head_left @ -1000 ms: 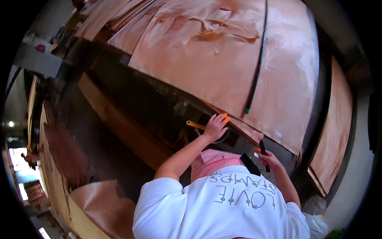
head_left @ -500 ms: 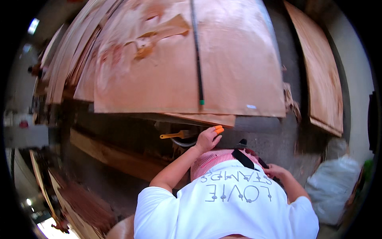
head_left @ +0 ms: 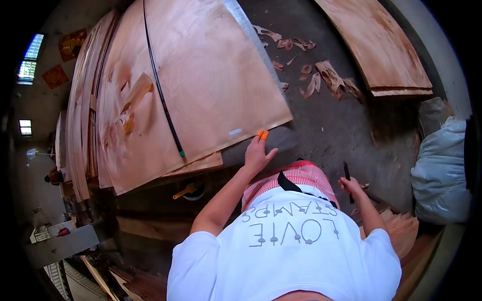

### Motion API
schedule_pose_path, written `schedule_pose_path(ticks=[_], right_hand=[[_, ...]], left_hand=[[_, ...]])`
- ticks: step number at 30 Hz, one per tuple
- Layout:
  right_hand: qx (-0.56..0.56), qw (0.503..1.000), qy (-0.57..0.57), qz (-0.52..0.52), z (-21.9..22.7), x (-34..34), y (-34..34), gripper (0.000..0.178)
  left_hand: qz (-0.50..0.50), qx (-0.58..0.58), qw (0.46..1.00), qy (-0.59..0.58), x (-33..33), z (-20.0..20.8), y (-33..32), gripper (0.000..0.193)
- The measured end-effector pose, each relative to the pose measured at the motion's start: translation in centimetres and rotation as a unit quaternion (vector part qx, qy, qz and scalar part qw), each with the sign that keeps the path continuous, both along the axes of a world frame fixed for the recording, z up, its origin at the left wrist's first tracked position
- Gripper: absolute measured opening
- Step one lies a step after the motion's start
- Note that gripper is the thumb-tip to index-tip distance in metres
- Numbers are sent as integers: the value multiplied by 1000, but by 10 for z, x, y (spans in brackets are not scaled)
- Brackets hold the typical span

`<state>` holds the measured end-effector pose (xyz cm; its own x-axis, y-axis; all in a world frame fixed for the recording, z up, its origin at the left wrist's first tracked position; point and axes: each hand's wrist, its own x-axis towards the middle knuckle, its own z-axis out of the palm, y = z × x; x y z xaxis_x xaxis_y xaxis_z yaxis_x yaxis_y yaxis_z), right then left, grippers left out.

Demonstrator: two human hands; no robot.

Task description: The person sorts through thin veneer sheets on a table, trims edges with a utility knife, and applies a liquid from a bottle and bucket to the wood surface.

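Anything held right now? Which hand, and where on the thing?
Right hand: a slim black tool, gripped around its middle, both ends showing. Left hand: nothing held, fingers extended.

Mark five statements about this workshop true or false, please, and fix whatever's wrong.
1. The left hand has orange finger covers. True.
2. The right hand holds nothing. False: it grips a dark, slim tool.
3. The long black rod on the wood sheet has a green end. True.
4. The brush has a blue handle. False: it's yellow.
5. Torn scraps lie on the floor. True.
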<state>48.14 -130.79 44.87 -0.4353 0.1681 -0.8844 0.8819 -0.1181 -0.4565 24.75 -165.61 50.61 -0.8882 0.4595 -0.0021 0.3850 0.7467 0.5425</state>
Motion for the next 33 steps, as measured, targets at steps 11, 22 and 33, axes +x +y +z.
schedule_pose_path(ticks=[11,22,33], right_hand=[[-11,995,72,-64,6,-41,104,19],[9,998,39,-40,-28,-154,208,20],[88,995,45,-7,-2,-343,357,20]], left_hand=[[58,-55,992,93,-69,-75,80,37],[234,-52,969,62,-181,-49,93,58],[223,-290,930,25,-282,-84,190,56]])
